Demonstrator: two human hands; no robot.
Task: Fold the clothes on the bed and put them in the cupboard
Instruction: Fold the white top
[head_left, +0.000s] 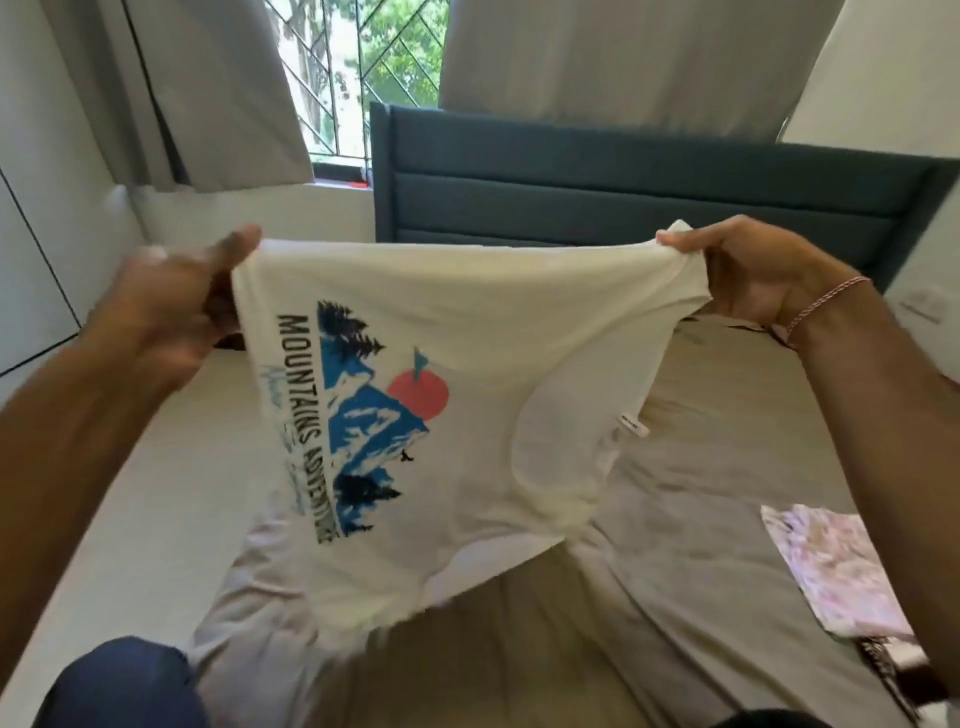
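A white T-shirt (488, 364) with a blue mountain print and the words "MOUNTAINS ADVENTURE" hangs stretched in the air over the bed (701, 519). My left hand (176, 301) grips its upper left edge, thumb on top. My right hand (763, 275) pinches the upper right edge; a pink thread bracelet circles that wrist. The shirt's neck opening and label point to the lower right, and its lower part droops toward the beige sheet. A pink floral garment (836, 566) lies flat on the bed at the right, with a dark patterned piece (893, 670) just below it.
A dark teal padded headboard (623, 192) stands at the far end of the bed. Grey curtains (218, 88) frame a grilled window (358, 78). White cupboard doors (31, 249) line the left wall beside a light floor strip. My dark blue trouser leg (124, 686) shows at the bottom left.
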